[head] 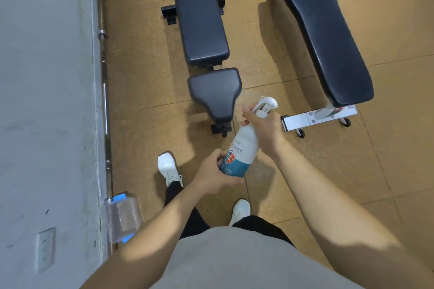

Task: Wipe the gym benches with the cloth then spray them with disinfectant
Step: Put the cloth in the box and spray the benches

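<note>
- My right grip [265,129] is wrapped round the neck of the spray bottle [244,148], fingers curled up by the trigger head [266,102]. My left grip [211,173] cups and holds the bottle's base.
- The bottle hangs in the air, just beside the seat pad [215,91] of the adjustable bench, on the pad's near right side and touching no surface.
- Its long axis runs from the base, close to my body, up and away to the head, tilted rather than upright. The head end aims at the floor gap to the right of the seat pad.
- I cannot tell for sure which way the nozzle itself faces; my fingers hide part of the head.
- The backrest [199,12] stretches away beyond the seat pad; the flat bench [328,37] lies well apart to the pad's right.
- No cloth shows anywhere, and the disinfectant is in both grips, so I judge this to be the spraying step, just being set up.
- Next I would swing the head left toward the seat pad, settle a finger on the trigger, and let the left grip steady or let go.
- The aim needs care: sprayed from here, mist could land on the floor instead of the padding.
</note>
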